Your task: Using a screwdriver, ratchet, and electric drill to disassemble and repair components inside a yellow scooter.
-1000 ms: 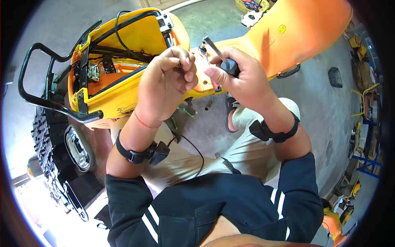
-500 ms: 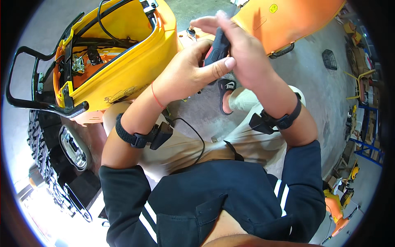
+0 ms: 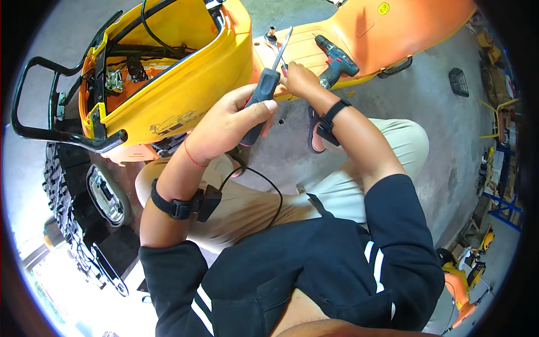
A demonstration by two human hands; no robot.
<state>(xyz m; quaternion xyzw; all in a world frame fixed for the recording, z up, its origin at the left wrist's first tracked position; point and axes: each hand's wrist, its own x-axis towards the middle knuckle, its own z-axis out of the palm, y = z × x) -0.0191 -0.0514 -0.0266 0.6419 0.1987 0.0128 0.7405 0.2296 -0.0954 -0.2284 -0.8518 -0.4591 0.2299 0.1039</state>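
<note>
My left hand (image 3: 236, 121) grips a screwdriver (image 3: 263, 95) by its dark handle, its metal shaft pointing up and away. My right hand (image 3: 297, 78) is further forward at the orange step panel (image 3: 314, 22) of the scooter, fingers closed round a red-handled tool (image 3: 285, 69) that is mostly hidden. A small metal socket tool (image 3: 271, 38) is just beyond. A dark cordless drill (image 3: 339, 62) lies on the panel right of my right hand. Left of the hands stands the opened yellow scooter body (image 3: 179, 106), with cables and metal parts inside.
A black tube rack (image 3: 48, 129) sticks out at the left. Black mats (image 3: 73, 196) and an oval grey part (image 3: 106, 196) lie on the floor below it. A wire basket (image 3: 457, 81) is at the right, beside shelving (image 3: 499, 185). My legs are folded under the panel's edge.
The screwdriver has passed from my right hand to my left. My right hand has moved forward to the panel, and the drill, hidden before, now shows beside it.
</note>
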